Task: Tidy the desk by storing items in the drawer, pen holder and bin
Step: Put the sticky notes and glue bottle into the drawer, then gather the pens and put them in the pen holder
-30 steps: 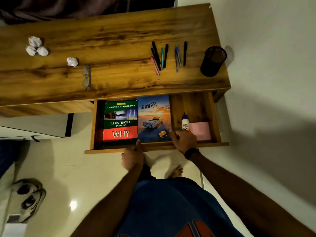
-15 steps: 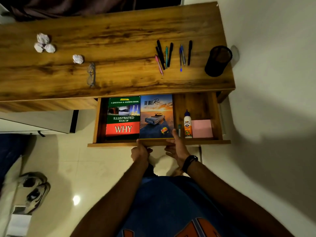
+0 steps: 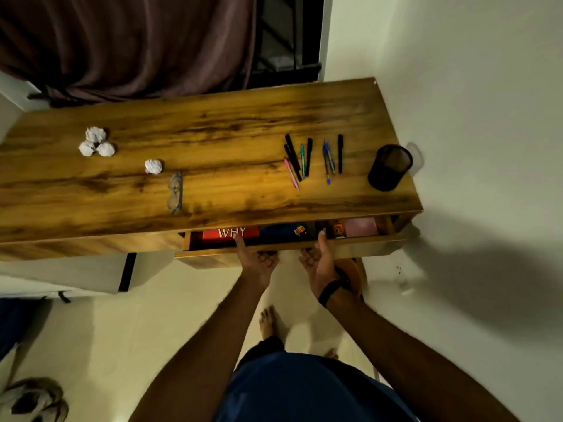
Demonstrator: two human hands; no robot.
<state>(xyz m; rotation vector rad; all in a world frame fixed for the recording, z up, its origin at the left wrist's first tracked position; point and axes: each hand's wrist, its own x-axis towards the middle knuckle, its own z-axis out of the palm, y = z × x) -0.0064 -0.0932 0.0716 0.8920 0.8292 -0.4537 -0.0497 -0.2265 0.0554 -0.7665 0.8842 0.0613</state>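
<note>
Head view, downward over wooden desk (image 3: 213,141) against a wall corner. Drawer (image 3: 359,246): only a narrow gap showing under the desktop; inside, a red book strip lettered WHY (image 3: 231,232), a dark blue book (image 3: 283,232), glue bottle (image 3: 339,229), pink notepad (image 3: 361,227). Left hand (image 3: 259,260): fingers spread, nothing held, pressed against the drawer front, one finger over its top edge. Right hand (image 3: 320,260): likewise loose and empty, flat against the drawer front, black band on the wrist. Desktop: pens (image 3: 307,158) in a loose row; black mesh pen holder (image 3: 390,167) upright near the right end; spectacles (image 3: 175,191) near the front edge; four crumpled paper balls (image 3: 97,143) toward the left
</note>
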